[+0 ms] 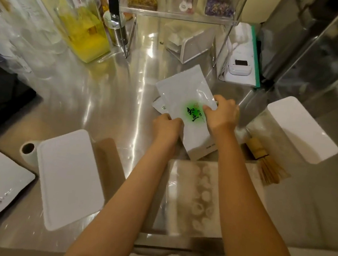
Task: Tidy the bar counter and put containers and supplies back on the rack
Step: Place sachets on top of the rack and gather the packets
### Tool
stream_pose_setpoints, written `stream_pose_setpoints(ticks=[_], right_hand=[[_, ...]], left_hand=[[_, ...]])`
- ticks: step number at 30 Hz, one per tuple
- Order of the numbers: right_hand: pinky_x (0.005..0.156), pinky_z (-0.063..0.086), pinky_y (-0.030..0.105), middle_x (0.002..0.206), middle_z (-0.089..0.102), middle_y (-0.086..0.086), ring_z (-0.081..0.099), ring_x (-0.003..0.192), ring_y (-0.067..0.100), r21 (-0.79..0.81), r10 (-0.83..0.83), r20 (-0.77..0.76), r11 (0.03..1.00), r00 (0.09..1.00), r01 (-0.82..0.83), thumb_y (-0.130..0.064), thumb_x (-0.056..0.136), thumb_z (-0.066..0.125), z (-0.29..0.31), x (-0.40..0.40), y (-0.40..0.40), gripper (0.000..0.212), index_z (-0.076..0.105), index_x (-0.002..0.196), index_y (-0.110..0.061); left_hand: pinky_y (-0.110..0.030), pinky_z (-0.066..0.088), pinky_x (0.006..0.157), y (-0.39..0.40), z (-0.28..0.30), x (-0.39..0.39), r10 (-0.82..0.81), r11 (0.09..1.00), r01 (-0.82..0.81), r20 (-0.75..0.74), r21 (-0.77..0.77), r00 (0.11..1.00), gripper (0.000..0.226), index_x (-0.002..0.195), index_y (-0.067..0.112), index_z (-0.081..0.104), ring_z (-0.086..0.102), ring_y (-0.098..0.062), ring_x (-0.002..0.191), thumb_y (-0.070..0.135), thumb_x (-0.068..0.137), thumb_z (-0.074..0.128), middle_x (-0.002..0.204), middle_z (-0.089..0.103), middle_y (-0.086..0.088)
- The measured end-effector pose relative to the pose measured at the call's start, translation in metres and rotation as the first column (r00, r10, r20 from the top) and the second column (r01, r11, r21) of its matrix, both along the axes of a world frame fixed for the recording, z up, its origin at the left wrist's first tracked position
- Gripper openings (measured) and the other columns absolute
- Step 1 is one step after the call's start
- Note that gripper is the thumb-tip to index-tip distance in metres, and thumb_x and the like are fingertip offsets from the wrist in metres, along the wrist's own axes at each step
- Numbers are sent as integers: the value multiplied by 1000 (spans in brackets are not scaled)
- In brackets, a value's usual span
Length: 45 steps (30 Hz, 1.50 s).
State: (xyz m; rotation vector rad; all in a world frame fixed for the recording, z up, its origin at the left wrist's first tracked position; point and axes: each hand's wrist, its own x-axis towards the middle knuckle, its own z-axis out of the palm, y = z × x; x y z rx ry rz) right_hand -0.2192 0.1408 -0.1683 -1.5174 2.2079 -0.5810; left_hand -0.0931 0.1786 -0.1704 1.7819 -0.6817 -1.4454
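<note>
— At lower centre, what do both hands do?
— Left hand [167, 127] and right hand [221, 114] pinch one white pouch [189, 101] above the desk [84, 104], perhaps a second beneath.
— Farther up?
— A clear rack [180, 16], top centre.

Warm, fairly dim overhead light throws streaky glare across the steel counter [97, 101] and soft shadows beneath the forearms. Wide-angle distortion bends the edges, and the bottles [51, 15] at top left look washed out and blurred.
</note>
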Motion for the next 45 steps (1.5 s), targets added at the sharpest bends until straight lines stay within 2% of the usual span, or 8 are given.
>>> stream_pose_setpoints(ticks=[5, 11, 17, 22, 26, 30, 34, 45], right_hand=[[108, 29, 44, 135, 47, 14, 37, 129, 32, 94, 91, -62, 992, 994, -85, -41, 87, 58, -13, -10, -12, 45, 53, 128, -21], [81, 34, 30, 119, 52, 17, 46, 111, 33, 65, 109, -79, 992, 991, -104, -41, 88, 57, -13, -8, -12, 42, 55, 120, -14], [71, 40, 31, 109, 61, 20, 56, 93, 33, 80, 117, 14, 990, 993, -118, -37, 91, 54, -20, 9, 0, 41, 49, 116, -6], [77, 43, 33, 121, 60, 16, 57, 108, 35, 170, 121, 67, 977, 990, -131, -35, 96, 48, -15, 20, 4, 46, 37, 134, -14], [88, 48, 41, 123, 59, 17, 57, 111, 37, 200, 76, 48, 976, 996, -84, -38, 95, 48, -13, 23, 5, 48, 37, 134, -13], [96, 45, 45, 122, 59, 17, 56, 112, 37, 201, 77, -15, 977, 997, -72, -37, 95, 46, -11, 26, 9, 42, 43, 125, -8], [95, 45, 45, 119, 60, 15, 57, 109, 36, 199, 81, 8, 977, 997, -81, -37, 94, 47, -9, 23, 10, 40, 49, 119, -6], [86, 48, 41, 115, 49, 17, 50, 95, 30, 106, 96, 184, 988, 978, -117, -17, 90, 46, 5, 9, 6, 27, 51, 112, -1]], left_hand=[[-38, 45, 70, -13, -6, -4, 20, 1000, -19, 49, -11, 999, 5, 64, 18, 46, 49, -24, 74, 17, 60, 49, 73, 48, -7], [-38, 58, 72, -16, -7, -6, 100, 995, -100, -24, -28, 995, 27, 86, 10, 56, 60, -27, 82, 0, 62, 50, 115, 50, -11], [-42, 58, 82, -24, -14, 14, -6, 981, 40, 175, -191, 984, 54, 105, 16, 60, 63, -28, 95, -5, 59, 41, 122, 53, -10], [-3, 37, 54, -19, -9, 19, -58, 978, 135, 412, -160, 909, 26, 78, 12, 45, 47, -16, 81, -12, 68, 43, 112, 50, -10], [-15, 26, 80, -19, -9, 21, -114, 970, 212, 547, -118, 829, 23, 101, 18, 48, 41, -28, 116, -1, 87, 46, 129, 41, -14], [-27, 29, 80, -20, -10, 22, -151, 966, 247, 611, -76, 777, 19, 99, 24, 37, 42, -30, 110, 10, 92, 48, 127, 39, -14], [-35, 36, 94, -21, -8, 21, -185, 966, 258, 642, -20, 744, 41, 134, 12, 42, 40, -34, 122, 14, 93, 47, 133, 37, -16], [-36, 34, 96, -19, 5, 12, -107, 985, 171, 655, -34, 748, 38, 129, 8, 46, 35, -32, 126, 9, 91, 43, 132, 40, -17]])
